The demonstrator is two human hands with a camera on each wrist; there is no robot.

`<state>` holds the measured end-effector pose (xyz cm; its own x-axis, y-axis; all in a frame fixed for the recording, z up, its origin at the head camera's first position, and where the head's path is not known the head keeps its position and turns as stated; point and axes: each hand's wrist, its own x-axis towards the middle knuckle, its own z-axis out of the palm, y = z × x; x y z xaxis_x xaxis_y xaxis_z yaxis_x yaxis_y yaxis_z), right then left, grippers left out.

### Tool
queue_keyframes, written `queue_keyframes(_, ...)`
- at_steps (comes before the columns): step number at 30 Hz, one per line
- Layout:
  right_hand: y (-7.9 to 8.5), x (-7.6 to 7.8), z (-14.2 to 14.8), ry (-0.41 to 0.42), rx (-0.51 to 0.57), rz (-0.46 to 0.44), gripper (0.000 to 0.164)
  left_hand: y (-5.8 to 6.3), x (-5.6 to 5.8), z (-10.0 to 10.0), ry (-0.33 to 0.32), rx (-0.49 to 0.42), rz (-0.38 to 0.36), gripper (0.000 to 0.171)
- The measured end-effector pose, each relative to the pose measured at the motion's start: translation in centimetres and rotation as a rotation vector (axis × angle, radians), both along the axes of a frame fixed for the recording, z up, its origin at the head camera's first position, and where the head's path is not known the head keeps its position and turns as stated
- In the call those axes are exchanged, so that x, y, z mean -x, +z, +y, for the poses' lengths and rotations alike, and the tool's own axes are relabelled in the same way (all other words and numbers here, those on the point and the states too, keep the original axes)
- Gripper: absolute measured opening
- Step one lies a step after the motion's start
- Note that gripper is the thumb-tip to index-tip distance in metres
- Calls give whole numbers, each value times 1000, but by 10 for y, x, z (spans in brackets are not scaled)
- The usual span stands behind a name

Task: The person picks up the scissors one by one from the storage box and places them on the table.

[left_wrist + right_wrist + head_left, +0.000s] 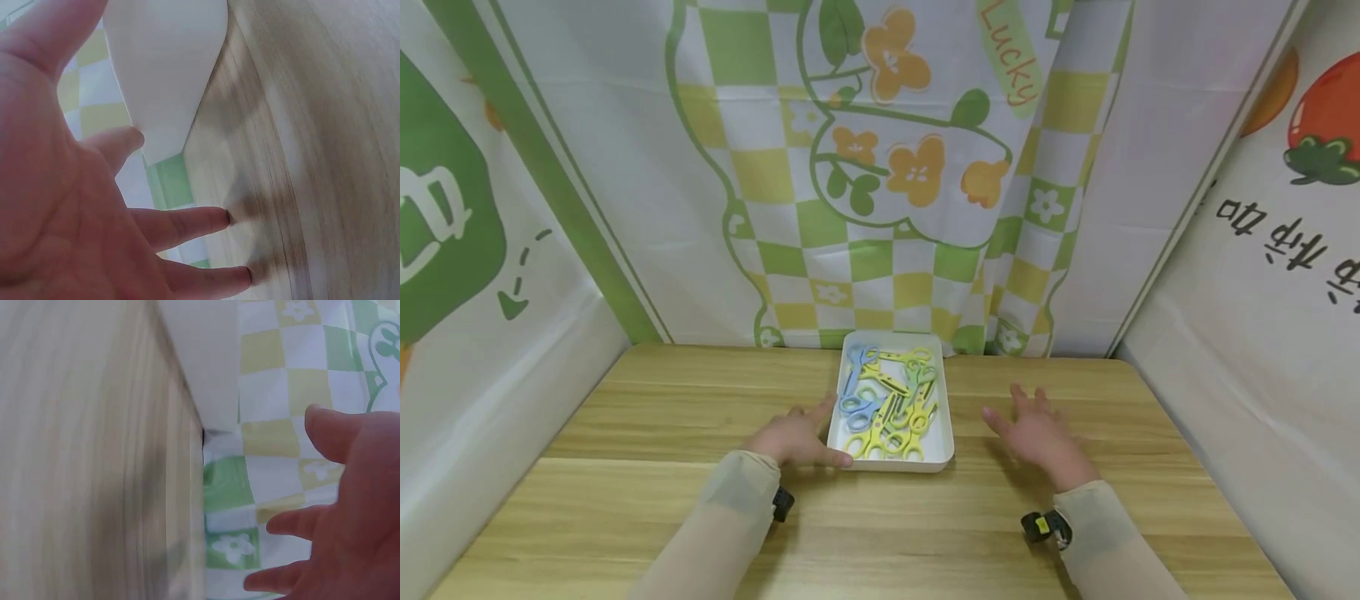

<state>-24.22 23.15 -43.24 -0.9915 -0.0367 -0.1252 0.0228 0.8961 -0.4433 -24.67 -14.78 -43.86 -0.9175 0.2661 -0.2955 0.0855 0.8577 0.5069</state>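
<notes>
A white tray (945, 417) stands near the far edge of the table, holding several small scissors: yellow scissors (877, 433), blue scissors (859, 408) and green scissors (917, 373). My left hand (797, 437) is at the tray's left side, fingers spread, with the thumb at the near left corner. In the left wrist view an index fingertip (132, 137) lies right at the tray's white side wall (169, 69). To the right of the tray, my right hand (1036, 433) hovers apart from it with straight, spread fingers and holds nothing.
The wooden table (880, 533) meets a checked green and yellow curtain (880, 275) directly behind the tray. Printed white cloth walls flank both sides, the left wall (445, 400) and the right wall (1262, 375). Each wrist carries a small black camera, such as the right camera (1036, 527).
</notes>
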Motion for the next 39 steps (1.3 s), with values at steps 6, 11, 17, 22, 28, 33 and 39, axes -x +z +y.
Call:
queue_keyframes(6, 6, 12, -8, 7, 310, 1, 76, 5, -3, 2, 15, -25, -31, 128)
queue_keyframes(11, 13, 23, -15, -55, 445, -65, 75, 7, -4, 2, 9, -15, -28, 126)
queue_keyframes(17, 13, 37, -22, -103, 574, -130, 72, 6, -3, 2, 6, -6, -27, 126)
queue_keyframes(22, 14, 43, -30, -142, 608, -149, 67, 8, -4, 3, 10, -11, -44, 126)
queue_keyframes(28, 19, 45, -44, -143, 596, -210, 66, 10, -5, 3, 7, -24, -51, 124)
queue_keyframes(33, 20, 48, -55, -159, 601, -264, 63, 9, -4, 4, 5, -27, -60, 124)
queue_keyframes(39, 17, 52, -69, -144, 596, -276, 61, 7, -1, 3, 1, -24, -65, 124)
